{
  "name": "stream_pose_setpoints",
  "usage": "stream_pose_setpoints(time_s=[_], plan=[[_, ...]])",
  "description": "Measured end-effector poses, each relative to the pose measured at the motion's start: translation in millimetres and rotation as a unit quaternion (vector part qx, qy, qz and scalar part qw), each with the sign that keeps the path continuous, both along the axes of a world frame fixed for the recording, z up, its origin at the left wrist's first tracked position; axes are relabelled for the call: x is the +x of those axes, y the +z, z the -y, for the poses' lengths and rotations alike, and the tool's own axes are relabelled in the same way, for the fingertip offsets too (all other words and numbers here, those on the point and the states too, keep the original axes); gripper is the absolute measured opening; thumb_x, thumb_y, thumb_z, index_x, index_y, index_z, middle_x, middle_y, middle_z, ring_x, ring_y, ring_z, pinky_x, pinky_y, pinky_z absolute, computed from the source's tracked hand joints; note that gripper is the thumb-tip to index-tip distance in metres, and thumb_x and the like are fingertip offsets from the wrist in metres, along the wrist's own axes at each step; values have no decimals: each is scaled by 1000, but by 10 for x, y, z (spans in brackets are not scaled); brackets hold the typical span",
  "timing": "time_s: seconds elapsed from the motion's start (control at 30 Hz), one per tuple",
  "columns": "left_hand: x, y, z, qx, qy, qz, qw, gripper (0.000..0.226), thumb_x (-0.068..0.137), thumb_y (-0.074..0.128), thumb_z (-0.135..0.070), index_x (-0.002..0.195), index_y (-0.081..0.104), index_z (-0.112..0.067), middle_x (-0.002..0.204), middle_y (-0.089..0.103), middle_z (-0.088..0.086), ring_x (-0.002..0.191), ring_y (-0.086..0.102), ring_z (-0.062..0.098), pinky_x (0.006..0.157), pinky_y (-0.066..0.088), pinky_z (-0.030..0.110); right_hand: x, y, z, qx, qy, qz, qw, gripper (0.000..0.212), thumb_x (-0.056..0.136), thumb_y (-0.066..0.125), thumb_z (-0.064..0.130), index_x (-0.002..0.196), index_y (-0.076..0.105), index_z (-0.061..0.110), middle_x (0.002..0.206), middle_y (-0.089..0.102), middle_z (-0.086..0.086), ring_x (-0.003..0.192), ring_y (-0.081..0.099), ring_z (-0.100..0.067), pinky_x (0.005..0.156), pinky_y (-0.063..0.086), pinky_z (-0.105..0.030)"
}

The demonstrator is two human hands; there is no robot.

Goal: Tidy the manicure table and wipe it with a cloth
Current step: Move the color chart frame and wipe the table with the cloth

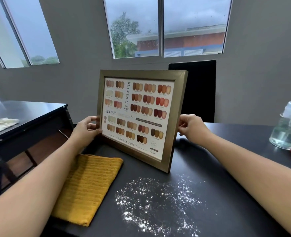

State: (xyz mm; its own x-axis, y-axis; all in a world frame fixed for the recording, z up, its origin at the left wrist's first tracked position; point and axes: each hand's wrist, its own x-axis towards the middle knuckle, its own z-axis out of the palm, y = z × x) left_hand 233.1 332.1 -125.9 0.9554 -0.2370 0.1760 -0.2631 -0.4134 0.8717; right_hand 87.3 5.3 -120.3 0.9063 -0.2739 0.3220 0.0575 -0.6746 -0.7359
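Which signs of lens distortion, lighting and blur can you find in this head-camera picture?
Head view: the window frames lean and bow, a wide-angle effect; head view: soft grey daylight, no hard shadows on the table; head view: the glass jar at the right edge looks smeared, while the framed colour chart reads fairly sharp.

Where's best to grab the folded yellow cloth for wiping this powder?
Probably take the yellow cloth by its right long edge, from above: it lies flat and folded on the table, that edge bare and facing the powder, while the left forearm crosses its other side.
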Motion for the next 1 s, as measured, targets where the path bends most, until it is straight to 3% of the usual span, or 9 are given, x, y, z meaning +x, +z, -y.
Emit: stream_pose_setpoints(time_s=[0.3, 0.43, 0.5, 0.6, 0.67, 0.73, 0.87, 1.0], plan=[[-118, 15, -8, 36, 35, 13, 999, 40, 83, 66, -10, 107, 54, -39, 95, 69, -2, 93, 66, 20, 89, 52, 47, 222, 31, 37, 20, -10, 0, 1000, 10, 85, 63, -2, 82, 67, 6, 89, 70, -18, 84, 69, -32, 75, 59, -36], [-218, 26, 17, 48, 58, 28, 997, 40, 82, 67, -11, 111, 54, -35, 96, 68, 0, 92, 65, 20, 88, 52, 46, 300, 48, 40, 18, -29, 11, 999, 31, 86, 62, 0, 62, 57, 19, 69, 64, -2, 65, 61, -15, 50, 45, -5], [-262, 24, 41, 53, 74, 37, 995, 41, 82, 67, -11, 114, 54, -32, 95, 67, 0, 89, 65, 18, 85, 53, 43, 327, 57, 40, 26, -31, 16, 999, 38, 87, 60, 1, 57, 52, 23, 61, 55, 6, 58, 52, -7, 43, 39, -2], [-296, 20, 66, 63, 94, 47, 992, 41, 82, 67, -12, 116, 53, -31, 88, 64, -9, 84, 62, 11, 74, 51, 33, 354, 72, 48, 38, -24, 9, 999, 37, 87, 61, 3, 58, 54, 25, 63, 57, 8, 61, 54, -8, 47, 41, -6], [-311, 27, 78, 71, 104, 51, 991, 40, 82, 67, -12, 115, 53, -31, 83, 61, -14, 80, 59, 6, 70, 48, 28, 337, 87, 76, 51, -14, -2, 999, 26, 86, 63, 4, 65, 60, 20, 70, 62, 4, 71, 62, -15, 61, 51, -18], [-327, 40, 80, 76, 106, 45, 990, 40, 82, 67, -13, 114, 52, -32, 83, 61, -14, 81, 60, 9, 74, 50, 33, 260, 102, 123, 69, 1, 2, 998, 12, 86, 63, 3, 81, 67, 12, 79, 66, -3, 79, 64, -21, 71, 55, -28], [-367, 60, 47, 82, 99, 22, 991, 38, 82, 68, -14, 110, 51, -33, 88, 64, -9, 86, 63, 15, 83, 52, 42, -73, 110, 189, 123, 10, 48, 991, 10, 93, 58, 12, 94, 67, 10, 90, 69, -8, 83, 66, -18, 71, 55, -26], [-405, 57, 20, 79, 94, 24, 992, 37, 82, 68, -13, 111, 53, -30, 91, 66, -4, 85, 63, 15, 73, 50, 34, -457, 67, 111, 227, 68, 29, 971, 18, 94, 54, 18, 95, 68, 8, 89, 68, -8, 79, 67, -16, 68, 57, -30]])
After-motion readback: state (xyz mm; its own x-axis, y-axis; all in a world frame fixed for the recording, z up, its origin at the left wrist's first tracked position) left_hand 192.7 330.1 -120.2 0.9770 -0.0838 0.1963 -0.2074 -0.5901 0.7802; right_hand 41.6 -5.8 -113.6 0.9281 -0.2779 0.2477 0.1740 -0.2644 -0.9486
